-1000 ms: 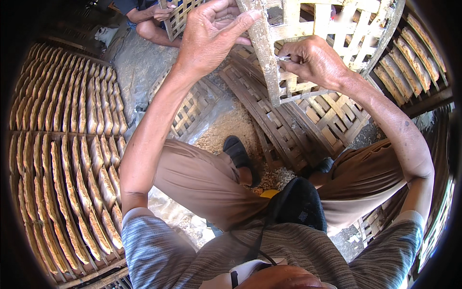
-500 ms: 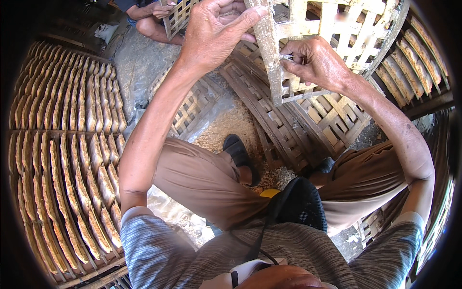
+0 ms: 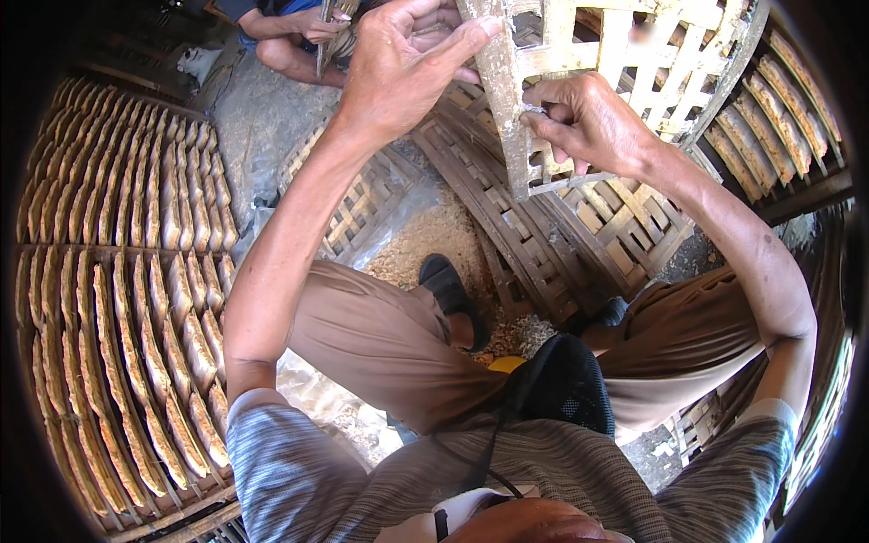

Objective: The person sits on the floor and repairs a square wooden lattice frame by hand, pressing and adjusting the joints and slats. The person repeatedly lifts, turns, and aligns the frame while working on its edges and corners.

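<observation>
A wood-framed woven bamboo rack (image 3: 496,100) stands tilted up in front of me, its pale slats crossing in an open lattice. My left hand (image 3: 403,77) grips its left frame bar, the thumb on the near face and the fingers behind. Beside the lower part of that bar, my right hand (image 3: 588,127) is closed in a pinch. A small whitish bit shows at its fingertips, too small to name. The upper end of the rack runs out of the picture.
More bamboo racks (image 3: 534,217) lie stacked below, over sawdust-like crumbs (image 3: 421,240). Rows of crusted, slab-like pieces (image 3: 118,299) fill shelving on my left; similar slabs (image 3: 778,109) stand at right. Another person's hand (image 3: 317,25) holds a rack at the top.
My right hand has shifted slightly, its fingertips now closer to the frame bar. My left hand keeps its grip. The other person's rack has turned edge-on.
</observation>
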### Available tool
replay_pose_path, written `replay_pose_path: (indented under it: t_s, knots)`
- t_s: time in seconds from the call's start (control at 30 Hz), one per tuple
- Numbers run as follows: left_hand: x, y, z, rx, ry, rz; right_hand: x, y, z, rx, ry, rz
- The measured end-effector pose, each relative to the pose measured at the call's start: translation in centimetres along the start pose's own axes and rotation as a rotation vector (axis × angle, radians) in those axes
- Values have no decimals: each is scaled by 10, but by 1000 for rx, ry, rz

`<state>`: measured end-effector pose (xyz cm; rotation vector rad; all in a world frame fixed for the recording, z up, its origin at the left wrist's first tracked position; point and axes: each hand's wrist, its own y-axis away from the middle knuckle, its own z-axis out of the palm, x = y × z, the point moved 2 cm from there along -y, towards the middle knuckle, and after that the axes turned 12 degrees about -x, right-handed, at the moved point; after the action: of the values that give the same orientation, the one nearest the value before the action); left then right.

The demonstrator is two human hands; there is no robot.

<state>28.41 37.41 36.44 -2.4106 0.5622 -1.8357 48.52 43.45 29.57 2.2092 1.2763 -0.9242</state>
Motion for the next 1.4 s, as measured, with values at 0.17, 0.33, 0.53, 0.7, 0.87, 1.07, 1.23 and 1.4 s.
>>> replay_pose_path:
  t_s: [0.17, 0.33, 0.53, 0.7, 0.87, 1.07, 1.23, 1.4]
  knots:
    - [1, 2, 1, 2, -7, -1, -10, -1, -5, -51, -18, 14]
    - [-1, 0, 1, -18, -6, 23, -8, 3, 1, 183, 299, -142]
    - [1, 0, 2, -3, -29, -6, -17, 4, 1, 178, 588, -101]
    - [3, 0, 2, 7, -39, -17, -13, 6, -3, 203, 457, -143]
    - [0, 1, 1, 26, -2, -19, -6, 9, -10, 249, 412, -159]
    - [-1, 1, -2, 47, -28, -45, -7, 25, -30, 132, 266, -179]
    - [-3, 2, -3, 50, -44, -23, -6, 29, -22, -144, 500, 50]
    - [-3, -2, -2, 54, -12, -53, 13, 18, 0, 244, 332, -189]
